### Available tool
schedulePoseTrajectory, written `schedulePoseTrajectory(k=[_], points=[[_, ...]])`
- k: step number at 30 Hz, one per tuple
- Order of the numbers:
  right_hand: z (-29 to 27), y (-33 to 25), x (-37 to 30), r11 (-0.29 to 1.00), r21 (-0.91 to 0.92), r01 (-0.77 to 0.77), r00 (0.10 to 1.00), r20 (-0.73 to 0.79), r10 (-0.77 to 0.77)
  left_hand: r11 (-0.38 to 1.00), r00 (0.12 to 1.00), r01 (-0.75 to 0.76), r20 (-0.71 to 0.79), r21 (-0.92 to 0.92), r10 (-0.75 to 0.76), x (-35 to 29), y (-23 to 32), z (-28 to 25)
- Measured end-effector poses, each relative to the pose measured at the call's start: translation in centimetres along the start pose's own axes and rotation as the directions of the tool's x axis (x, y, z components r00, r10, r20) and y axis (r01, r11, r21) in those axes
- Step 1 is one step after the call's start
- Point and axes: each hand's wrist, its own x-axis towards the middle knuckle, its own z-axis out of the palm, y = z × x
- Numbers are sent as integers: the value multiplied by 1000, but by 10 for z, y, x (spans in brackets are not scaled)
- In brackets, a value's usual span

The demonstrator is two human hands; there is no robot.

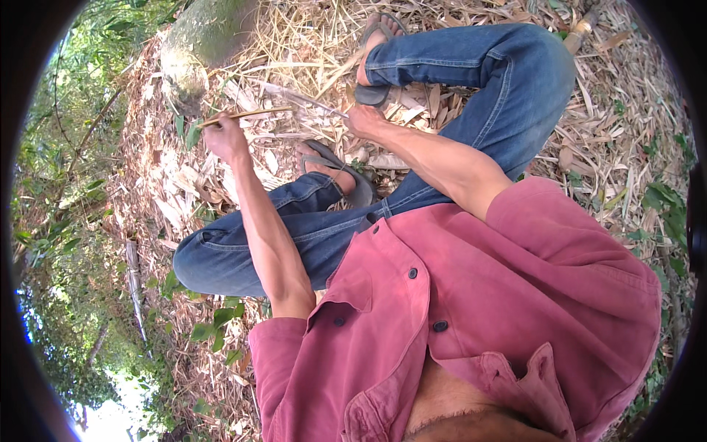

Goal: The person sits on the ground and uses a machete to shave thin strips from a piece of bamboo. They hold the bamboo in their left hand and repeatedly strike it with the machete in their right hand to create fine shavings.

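Note:
My left hand (226,140) is closed around a slim yellow-brown stick (258,113), perhaps bamboo, which points to the right. Gripped in my right hand (365,121) is a knife (305,99); its long, thin grey blade reaches left and away from me, past the free end of the stick. A small gap shows between blade and stick. The knife's handle is hidden inside my fingers. Both hands are held out over the ground, beyond my bent legs in blue jeans (471,96).
A thick trunk or log (210,44) stands at the far left, close beyond my left hand. My sandalled feet (331,166) rest near the hands. Dry leaves and pale shavings (177,184) cover the ground. Green plants (221,324) grow along the left.

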Motion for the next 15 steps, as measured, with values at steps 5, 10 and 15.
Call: schedulePoseTrajectory(k=[5, 10, 15], points=[[-23, -27, -2, 963, 261, -61, 997, 54, 48, 982, 996, 88, 23, -164, -86, 6, 24, -33], [-36, -54, 13, 698, 708, 106, 993, -106, -43, 855, 984, 174, 110, -488, -137, -4, 51, -74], [-67, -61, 31, 845, 440, 304, 896, -433, -96, 704, 947, 303, 287, -642, -146, -6, 40, -82]])
